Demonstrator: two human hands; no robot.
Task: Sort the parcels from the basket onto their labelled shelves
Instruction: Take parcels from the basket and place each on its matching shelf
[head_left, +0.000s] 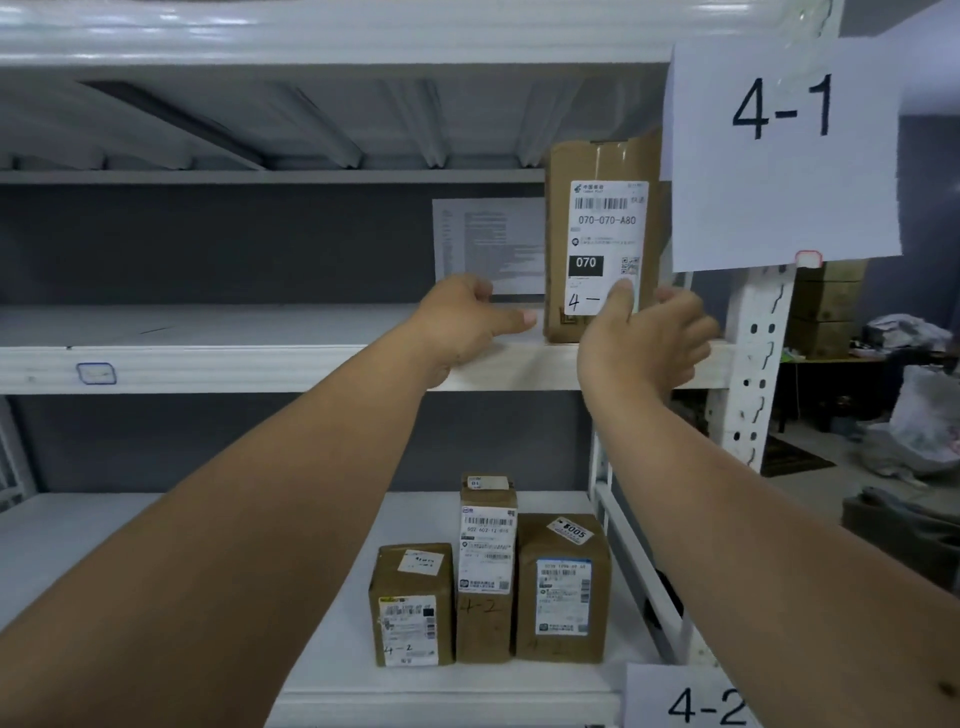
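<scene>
A white shelf (208, 364) runs across the middle. The left hand (462, 322) rests on its front edge with the thumb pointing right, just beside a tall brown parcel (597, 171) but not touching it, fingers loosely bent and holding nothing. The parcel stands upright at the right end of that shelf. The right hand (649, 338) holds its lower right corner, thumb on the white label (605, 228). A paper sign (779, 150) reading 4-1 hangs further right. Three small boxes (488, 587) stand together on the lower shelf (337, 675), near a 4-2 sign (691, 701).
</scene>
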